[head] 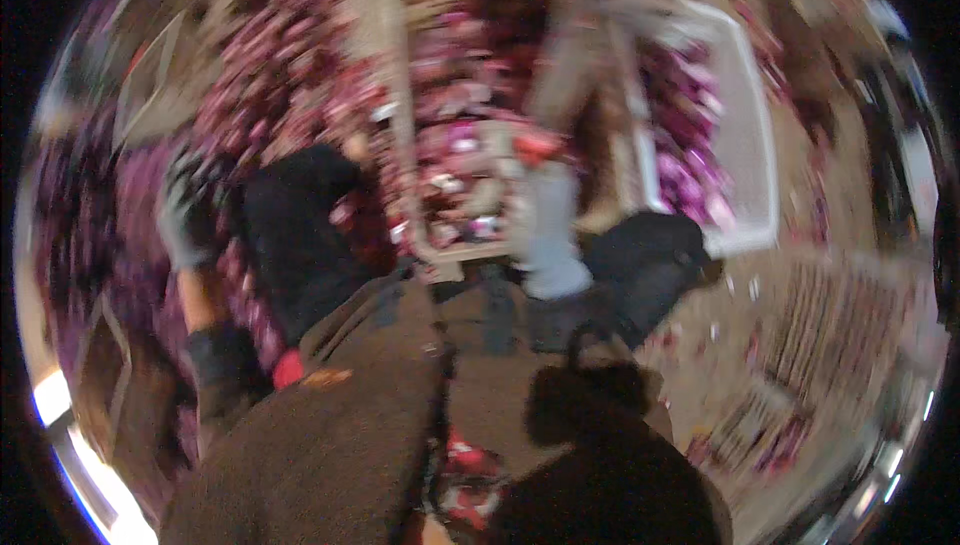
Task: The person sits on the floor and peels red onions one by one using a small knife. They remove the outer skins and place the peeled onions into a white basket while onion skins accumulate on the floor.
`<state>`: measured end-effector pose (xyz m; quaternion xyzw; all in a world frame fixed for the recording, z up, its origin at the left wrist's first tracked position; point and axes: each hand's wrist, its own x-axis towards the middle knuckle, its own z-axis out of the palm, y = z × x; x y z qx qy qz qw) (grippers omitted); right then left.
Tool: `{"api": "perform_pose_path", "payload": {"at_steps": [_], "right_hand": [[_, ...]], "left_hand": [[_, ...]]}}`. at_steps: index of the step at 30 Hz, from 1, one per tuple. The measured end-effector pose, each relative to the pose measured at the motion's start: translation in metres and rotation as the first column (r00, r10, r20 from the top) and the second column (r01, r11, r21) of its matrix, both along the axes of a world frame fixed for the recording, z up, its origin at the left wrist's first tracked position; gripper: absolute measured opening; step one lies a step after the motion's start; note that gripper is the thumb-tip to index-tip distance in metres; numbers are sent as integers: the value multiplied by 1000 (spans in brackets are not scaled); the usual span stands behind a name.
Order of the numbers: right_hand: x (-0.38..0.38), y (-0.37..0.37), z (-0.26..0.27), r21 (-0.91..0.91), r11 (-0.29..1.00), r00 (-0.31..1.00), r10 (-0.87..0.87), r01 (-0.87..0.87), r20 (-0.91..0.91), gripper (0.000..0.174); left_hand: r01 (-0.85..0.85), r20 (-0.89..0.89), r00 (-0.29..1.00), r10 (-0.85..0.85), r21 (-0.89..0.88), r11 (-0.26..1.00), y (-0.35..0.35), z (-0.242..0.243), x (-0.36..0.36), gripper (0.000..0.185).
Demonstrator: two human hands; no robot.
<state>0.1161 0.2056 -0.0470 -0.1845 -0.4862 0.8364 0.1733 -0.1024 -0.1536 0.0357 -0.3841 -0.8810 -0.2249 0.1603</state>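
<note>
My left hand (pixel 196 207), in a dark and grey glove, reaches out at the left beside a heap of reddish-purple produce (pixel 277 72), perhaps onions; blur hides whether it holds anything. My right hand (pixel 551 222), in a pale glove or sleeve, is over the right side of a light-rimmed crate (pixel 409 132) between my knees. Something red (pixel 536 146) shows at its far end; its fingers and any grip cannot be made out. Pinkish pieces (pixel 450 95) lie in the crate.
A white crate (pixel 761 147) with bright purple pieces (pixel 682 162) stands to the right. Slatted material (pixel 825 327) and scattered bits lie on the floor at the lower right. Purple produce or netting (pixel 82 207) fills the far left.
</note>
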Motion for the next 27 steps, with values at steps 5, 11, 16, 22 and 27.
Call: {"api": "perform_pose_path", "payload": {"at_steps": [5, 11, 16, 22, 27], "right_hand": [[-23, 7, -23, -212, 969, 992, -121, 129, 47, 45], [-41, -46, -38, 131, 918, 799, 247, -374, 548, 23], [-70, -69, -57, 112, 872, 659, 270, -477, 702, 30], [-80, -77, -97, 653, 472, 790, 182, -593, 586, 29], [-83, -75, -88, 172, 812, 539, 196, -557, 819, 34]], "left_hand": [[-441, 504, 788, 354, 62, 895, -136, -112, 35, 19], [-940, 930, 26, 366, -102, 325, -191, -236, 108, 15], [-928, 886, -181, 427, -297, 223, -226, -264, 113, 26], [-890, 704, -71, 707, -364, 273, -286, -313, 44, 56], [-833, 453, 31, 891, -481, 274, -301, -338, -23, 57]]}}
